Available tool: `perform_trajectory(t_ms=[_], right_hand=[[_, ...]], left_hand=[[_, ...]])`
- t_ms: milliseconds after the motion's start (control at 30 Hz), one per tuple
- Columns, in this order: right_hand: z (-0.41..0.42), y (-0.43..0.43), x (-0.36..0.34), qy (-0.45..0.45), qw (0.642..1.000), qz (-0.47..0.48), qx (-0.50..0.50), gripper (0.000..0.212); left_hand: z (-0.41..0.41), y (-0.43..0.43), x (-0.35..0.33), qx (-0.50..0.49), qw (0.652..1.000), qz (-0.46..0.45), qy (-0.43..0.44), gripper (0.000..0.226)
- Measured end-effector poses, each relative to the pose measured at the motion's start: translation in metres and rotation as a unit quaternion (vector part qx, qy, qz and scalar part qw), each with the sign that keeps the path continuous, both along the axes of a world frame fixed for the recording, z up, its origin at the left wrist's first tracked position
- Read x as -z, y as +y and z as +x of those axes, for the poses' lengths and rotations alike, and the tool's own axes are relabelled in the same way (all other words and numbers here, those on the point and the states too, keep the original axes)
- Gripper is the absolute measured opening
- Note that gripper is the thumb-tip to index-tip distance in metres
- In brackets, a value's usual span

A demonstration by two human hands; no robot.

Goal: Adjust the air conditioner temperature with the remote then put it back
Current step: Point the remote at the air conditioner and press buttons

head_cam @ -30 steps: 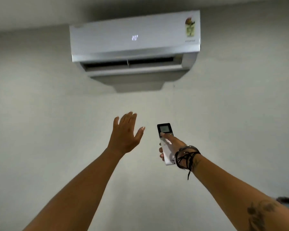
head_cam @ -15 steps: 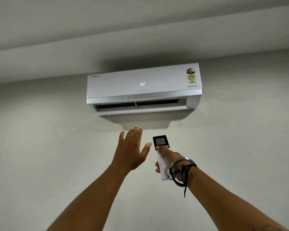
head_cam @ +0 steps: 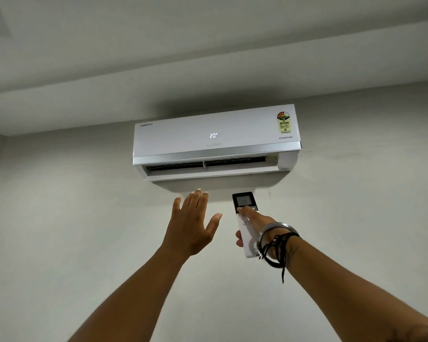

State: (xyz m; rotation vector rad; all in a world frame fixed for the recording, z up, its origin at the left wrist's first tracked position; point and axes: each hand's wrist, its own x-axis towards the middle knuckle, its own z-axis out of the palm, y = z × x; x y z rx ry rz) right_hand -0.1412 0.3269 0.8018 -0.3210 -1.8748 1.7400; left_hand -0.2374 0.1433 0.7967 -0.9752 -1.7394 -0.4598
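Note:
A white split air conditioner [head_cam: 215, 139] hangs high on the wall, its louvre open and its front display reading 20°. My right hand [head_cam: 257, 224] grips a slim white remote [head_cam: 244, 227] with a dark screen at its top, pointed up at the unit; my thumb rests on a button just under the screen. Bangles and black cords circle that wrist. My left hand [head_cam: 193, 225] is raised beside the remote, palm toward the unit, fingers spread, holding nothing.
Bare pale wall [head_cam: 84, 230] surrounds the unit, with the ceiling [head_cam: 183, 45] close above it. An energy label [head_cam: 284, 122] sits on the unit's upper right corner.
The view has tilted upward, so the air conditioner sits lower in the frame and more ceiling shows. Both hands stay raised in the same pose; the display still reads 20°.

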Motion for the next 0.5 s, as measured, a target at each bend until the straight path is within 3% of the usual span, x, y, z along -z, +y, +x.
perform_trajectory(t_ms=[367, 500], right_hand=[[0.014, -0.025, -0.026, 0.011, 0.999, 0.037, -0.021, 0.043], [0.016, -0.028, -0.031, 0.006, 0.999, 0.003, -0.038, 0.041]], left_hand=[[0.013, -0.008, -0.011, -0.002, 1.000, -0.004, -0.004, 0.069], [0.014, -0.013, -0.013, -0.003, 1.000, -0.002, -0.002, 0.067]])
